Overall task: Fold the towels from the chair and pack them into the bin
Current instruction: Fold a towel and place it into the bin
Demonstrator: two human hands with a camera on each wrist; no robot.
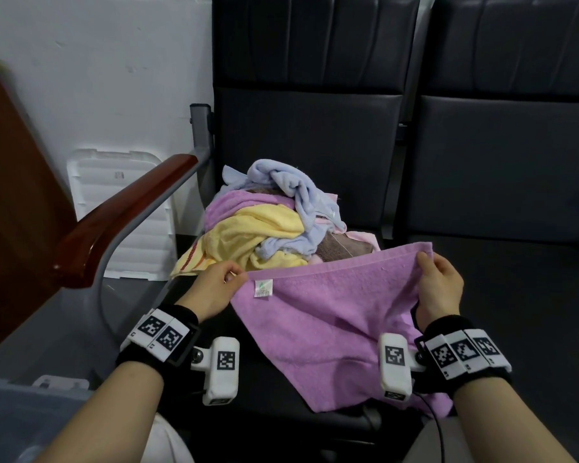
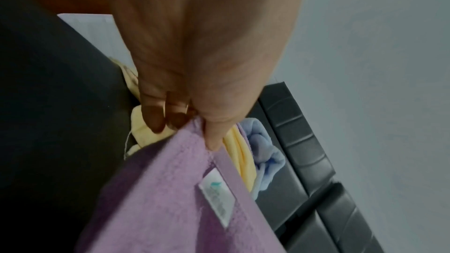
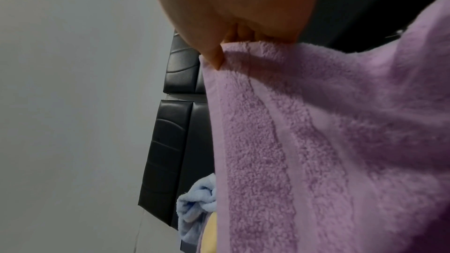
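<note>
Both hands, left (image 1: 214, 289) and right (image 1: 440, 289), pinch the top corners of a purple towel (image 1: 341, 325) with a white label, spread over the chair (image 1: 315, 128) seat, a crumpled pile (image 1: 268, 222) behind it.

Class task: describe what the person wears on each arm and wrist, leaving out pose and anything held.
Both forearms are bare, with no sleeves. Each wrist carries a black band with white square-coded marker tiles and a white camera block with its own marker. A thin black cable trails from the right unit.
</note>
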